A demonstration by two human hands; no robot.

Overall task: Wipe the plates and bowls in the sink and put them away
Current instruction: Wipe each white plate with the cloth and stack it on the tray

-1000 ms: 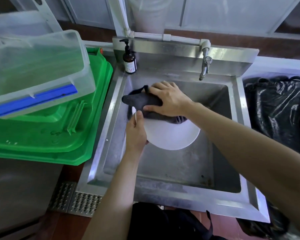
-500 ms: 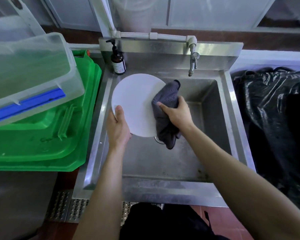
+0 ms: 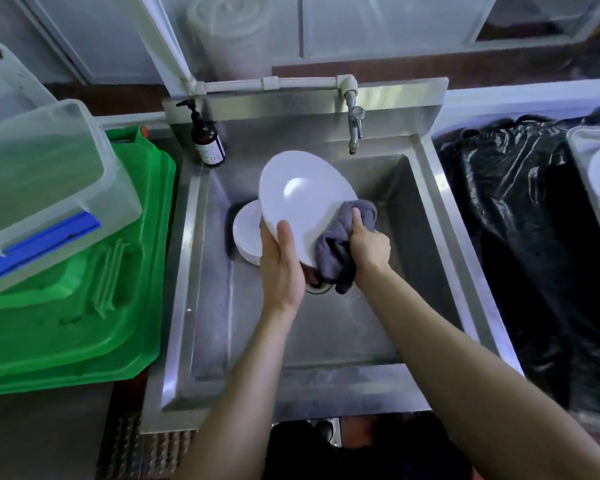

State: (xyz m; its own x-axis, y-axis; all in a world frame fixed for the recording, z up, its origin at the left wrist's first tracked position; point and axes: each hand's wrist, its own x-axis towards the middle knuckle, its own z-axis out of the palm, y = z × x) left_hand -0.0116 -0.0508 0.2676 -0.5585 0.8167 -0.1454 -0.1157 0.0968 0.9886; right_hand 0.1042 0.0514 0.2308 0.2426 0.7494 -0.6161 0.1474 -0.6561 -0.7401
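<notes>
the only thing that carries print is the brown pump bottle (image 3: 207, 138), which stands on the rim of the sink (image 3: 187, 258) at its far left corner, to the left of the tap (image 3: 355, 128). it has a white label on its lower front, with a small red mark near the bottom of the label and some fine lines of print above it. the print is too small and too blurred to read, so no word, brand or number can be made out on it. no other text, number or sign can be read
</notes>
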